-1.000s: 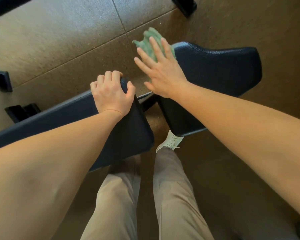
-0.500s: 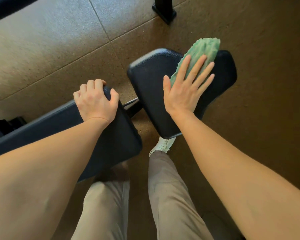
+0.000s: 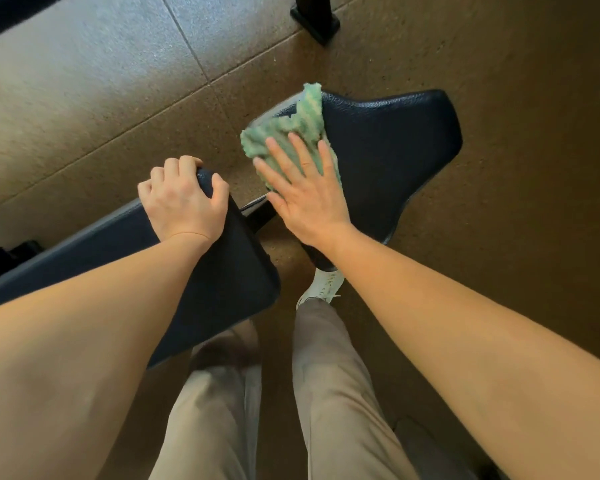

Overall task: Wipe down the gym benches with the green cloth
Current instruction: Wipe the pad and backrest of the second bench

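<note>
Head view: green cloth (image 3: 288, 133), soft and light, bunched at the left edge of the bench seat pad (image 3: 395, 143), pressed flat under right grip (image 3: 309, 199), fingers straight and spread. Likely to ruck when pushed; best pinned mid-cloth by the palm. Left grip (image 3: 184, 202) curled over the end of the back pad (image 3: 229, 271), bracing

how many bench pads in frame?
2. One long dark-blue vinyl pad at lower left, gripped by the left hand; tapered dark-blue vinyl seat pad under the green terry cloth and flat right hand. A dark shape at top-left may be a third.
</note>
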